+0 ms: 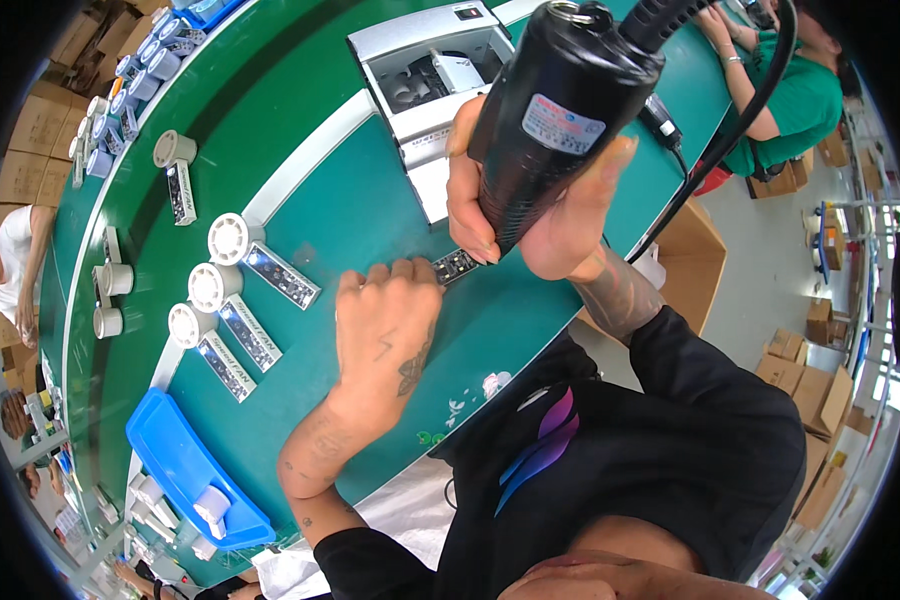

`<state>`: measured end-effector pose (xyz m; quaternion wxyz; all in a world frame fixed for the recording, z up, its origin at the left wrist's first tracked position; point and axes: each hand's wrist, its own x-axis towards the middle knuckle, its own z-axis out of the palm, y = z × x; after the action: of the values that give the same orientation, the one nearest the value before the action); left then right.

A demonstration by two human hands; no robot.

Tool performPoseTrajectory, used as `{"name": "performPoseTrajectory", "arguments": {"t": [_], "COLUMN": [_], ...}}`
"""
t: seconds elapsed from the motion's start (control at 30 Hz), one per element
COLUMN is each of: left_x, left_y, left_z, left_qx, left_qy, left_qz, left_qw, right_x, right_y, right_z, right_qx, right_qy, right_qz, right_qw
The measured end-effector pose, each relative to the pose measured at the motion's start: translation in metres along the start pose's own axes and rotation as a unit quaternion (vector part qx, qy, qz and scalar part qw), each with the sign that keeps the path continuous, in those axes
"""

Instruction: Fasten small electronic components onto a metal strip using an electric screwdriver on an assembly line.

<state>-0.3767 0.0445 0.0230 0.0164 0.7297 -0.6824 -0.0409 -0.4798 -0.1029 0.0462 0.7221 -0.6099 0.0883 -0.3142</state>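
Three white fans (214,287) are lying together, two of their strips (250,333) showing printed letters. The left hand (390,325) is curling against one circuit board (457,266) between both hands; if pinching, I cannot tell. The right hand (565,228) is wrapping around one black tool (525,165) bearing one printed label (563,123).

I can see a white sticker (563,124) on the side of a black power tool (580,72), with red and blue print on top and tiny dark lines under it. On the green table, 1 white strip (253,335) and 1 more strip (227,367) just beside it both have 2 words in big letters along the side. A strip farther off (180,193) has letters too. The white machine (432,140) has small front print, too blurry to read
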Motion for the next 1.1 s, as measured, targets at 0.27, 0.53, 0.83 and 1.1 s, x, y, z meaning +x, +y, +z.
{"name": "performPoseTrajectory", "arguments": {"t": [0.27, 0.53, 0.83, 1.1], "left_x": [0.0, 0.0, -0.001, 0.001], "left_y": [0.001, 0.001, 0.002, 0.001], "left_z": [0.003, 0.007, 0.013, 0.012], "left_qx": [0.001, 0.024, 0.064, 0.065], "left_qy": [0.017, 0.047, 0.046, 0.039], "left_qz": [0.007, 0.008, 0.003, 0.019], "left_qw": [1.0, 0.999, 0.997, 0.997], "right_x": [0.002, -0.001, -0.015, -0.015], "right_y": [-0.001, 0.004, 0.001, 0.007], "right_z": [-0.005, -0.009, -0.007, -0.033], "right_qx": [0.014, 0.065, 0.082, 0.145], "right_qy": [0.0, -0.002, -0.04, -0.265], "right_qz": [-0.001, -0.019, 0.01, -0.006], "right_qw": [1.0, 0.998, 0.996, 0.953]}}
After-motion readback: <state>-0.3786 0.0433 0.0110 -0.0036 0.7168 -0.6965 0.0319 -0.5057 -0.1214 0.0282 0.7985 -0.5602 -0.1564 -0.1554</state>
